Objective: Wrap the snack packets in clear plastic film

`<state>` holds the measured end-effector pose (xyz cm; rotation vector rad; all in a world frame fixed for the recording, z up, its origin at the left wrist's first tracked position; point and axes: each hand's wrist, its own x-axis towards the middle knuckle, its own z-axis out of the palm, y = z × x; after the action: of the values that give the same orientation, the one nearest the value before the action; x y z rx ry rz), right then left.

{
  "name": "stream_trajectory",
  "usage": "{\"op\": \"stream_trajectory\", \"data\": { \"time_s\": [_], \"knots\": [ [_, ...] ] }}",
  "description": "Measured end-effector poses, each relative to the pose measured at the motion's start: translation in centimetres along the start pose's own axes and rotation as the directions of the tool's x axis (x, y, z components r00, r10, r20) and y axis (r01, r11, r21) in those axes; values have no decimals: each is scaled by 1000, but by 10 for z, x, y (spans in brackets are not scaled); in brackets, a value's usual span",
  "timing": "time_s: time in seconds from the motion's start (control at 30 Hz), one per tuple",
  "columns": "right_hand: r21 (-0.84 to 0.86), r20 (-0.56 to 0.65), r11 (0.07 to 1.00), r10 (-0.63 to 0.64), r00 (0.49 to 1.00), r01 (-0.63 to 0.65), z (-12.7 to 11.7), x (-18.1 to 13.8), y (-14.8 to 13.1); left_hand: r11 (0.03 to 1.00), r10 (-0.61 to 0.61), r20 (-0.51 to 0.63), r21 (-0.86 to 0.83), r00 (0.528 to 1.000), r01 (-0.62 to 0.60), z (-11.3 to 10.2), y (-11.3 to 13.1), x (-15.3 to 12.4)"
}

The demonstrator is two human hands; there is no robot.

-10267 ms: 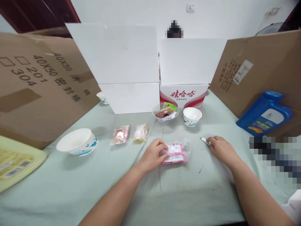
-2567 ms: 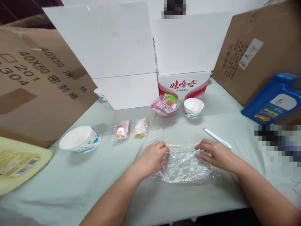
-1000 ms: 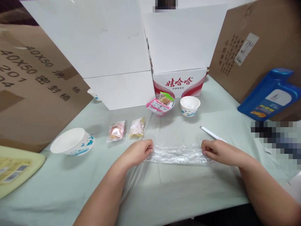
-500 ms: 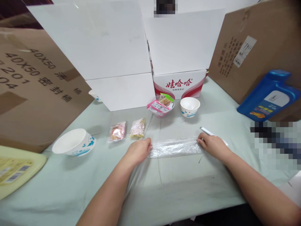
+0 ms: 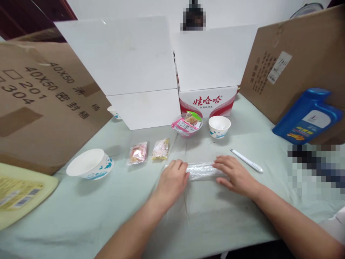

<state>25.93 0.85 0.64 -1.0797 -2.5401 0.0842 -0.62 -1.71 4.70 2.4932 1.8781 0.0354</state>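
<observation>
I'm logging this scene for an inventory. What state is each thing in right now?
plastic wrap, bunched into a narrow strip
left hand, resting on its left end
right hand, flat on its right end
big bowl, upright, empty
small bowl, upright, empty
clear bowl, upright, holding packets
pink sachet, lying flat
yellow sachet, lying flat
white pen, lying flat
blue jug, tilted back

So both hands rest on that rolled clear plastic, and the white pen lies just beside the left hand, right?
Not quite. In the head view the left hand and right hand do rest on the rolled clear plastic, but the white pen lies beside the right hand.
</observation>
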Motion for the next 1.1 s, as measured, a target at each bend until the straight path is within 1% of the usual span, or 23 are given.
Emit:
{"op": "stream_trajectory", "data": {
  "time_s": [0.03, 0.07, 0.1, 0.13, 0.2, 0.3, 0.37, 0.47, 0.57, 0.67, 0.73, 0.8, 0.83, 0.87, 0.9, 0.93, 0.97, 1.0, 1.03, 1.07, 1.1],
  "knots": [
    [34, 99, 996, -80, 992, 77, 3, 1, -3, 999, 32, 55, -15, 998, -31, 5, 5, -1],
    [59, 191, 992, -120, 974, 111, 7, 1, -5, 999, 39, 112, -23, 993, -37, 10, 8, -1],
    [68, 262, 992, -122, 957, 107, 10, 2, -6, 999, 29, 163, -25, 986, -25, 15, 10, -2],
    [64, 306, 995, -93, 947, 77, 12, 1, -4, 1000, 9, 207, -25, 978, -4, 18, 10, -2],
    [28, 333, 999, 4, 943, -15, 14, -2, 3, 999, -13, 263, -34, 965, 23, 21, 9, -2],
    [-33, 303, 991, 133, 944, -129, 5, -10, 20, 998, -13, 290, -49, 957, 28, 19, 5, -2],
    [-42, 272, 987, 162, 948, -157, -5, -14, 32, 998, -11, 295, -57, 955, 30, 16, 4, -1],
    [-12, 216, 990, 140, 966, -141, -21, -17, 42, 998, -27, 308, -47, 951, 44, 14, 3, 2],
    [40, 194, 996, 70, 978, -79, -29, -17, 44, 999, -36, 296, -22, 955, 44, 15, 1, 5],
    [60, 148, 998, 20, 989, -29, -29, -16, 40, 999, -34, 245, 3, 969, 34, 17, 2, 5],
    [53, 73, 998, 10, 997, -14, -31, -14, 33, 999, -43, 165, 33, 985, 38, 17, 5, 3],
    [85, -10, 996, -23, 1000, 23, -38, -13, 23, 998, -46, 69, 49, 997, 43, 16, 10, -1],
    [128, -43, 990, -46, 998, 52, -43, -14, 16, 998, -44, 39, 39, 998, 42, 16, 14, -3],
    [191, -63, 978, -73, 995, 84, -48, -15, 10, 999, -32, 34, 14, 999, 31, 15, 17, -6],
    [274, -67, 955, -96, 993, 111, -54, -16, 3, 1000, 4, 53, -27, 999, -2, 15, 20, -9],
    [375, -58, 917, -120, 991, 133, -60, -19, -3, 994, 74, 87, -82, 993, -67, 15, 23, -11],
    [486, -33, 862, -148, 988, 145, -66, -22, -8, 976, 180, 122, -147, 976, -161, 16, 26, -13],
    [595, 6, 790, -188, 982, 148, -71, -25, -12, 936, 310, 143, -218, 940, -275, 18, 28, -15],
    [689, 57, 712, -239, 969, 135, -76, -28, -16, 873, 448, 149, -286, 882, -395, 20, 29, -17],
    [760, 115, 640, -299, 947, 109, -80, -30, -18, 793, 572, 141, -346, 808, -501, 21, 30, -18],
    [807, 178, 585, -359, 916, 72, -83, -31, -19, 716, 664, 126, -392, 737, -578, 23, 31, -18]
  ]
}}
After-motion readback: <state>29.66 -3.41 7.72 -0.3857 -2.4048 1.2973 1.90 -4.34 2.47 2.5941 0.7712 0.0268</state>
